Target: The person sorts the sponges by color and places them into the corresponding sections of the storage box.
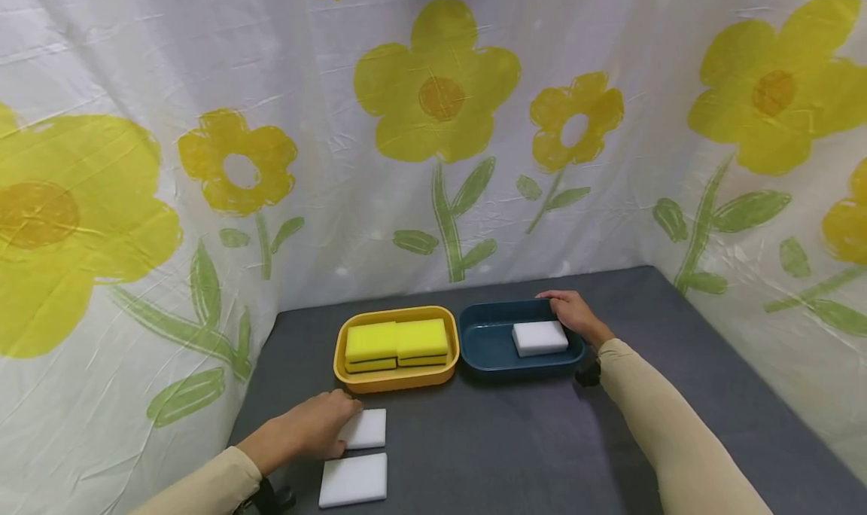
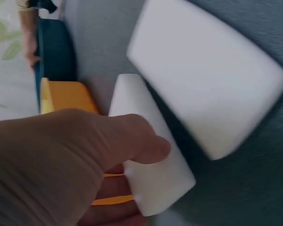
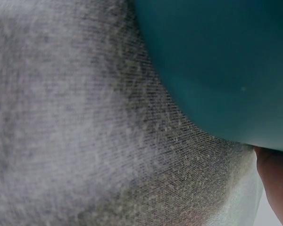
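My left hand [image 1: 310, 430] pinches a white sponge [image 2: 153, 172], its thumb on one broad face and its fingers behind. In the left wrist view that sponge stands tilted on its edge. Just nearer to me, a second white sponge [image 1: 354, 480] lies flat on the table. My right hand [image 1: 576, 315] grips the far right corner of a dark blue tray [image 1: 484, 349]. One white sponge [image 1: 539, 338] rests inside this tray. In the right wrist view only the tray's outer wall [image 3: 226, 80] and part of a finger [image 3: 276, 181] show.
A yellow tray [image 1: 396, 382] stands left of the blue one, almost touching it. Several yellow sponges [image 1: 421, 338] with dark layers are stacked in it. Dark grey cloth covers the table [image 1: 494, 447]. A flower-printed curtain [image 1: 325, 229] hangs behind and at both sides.
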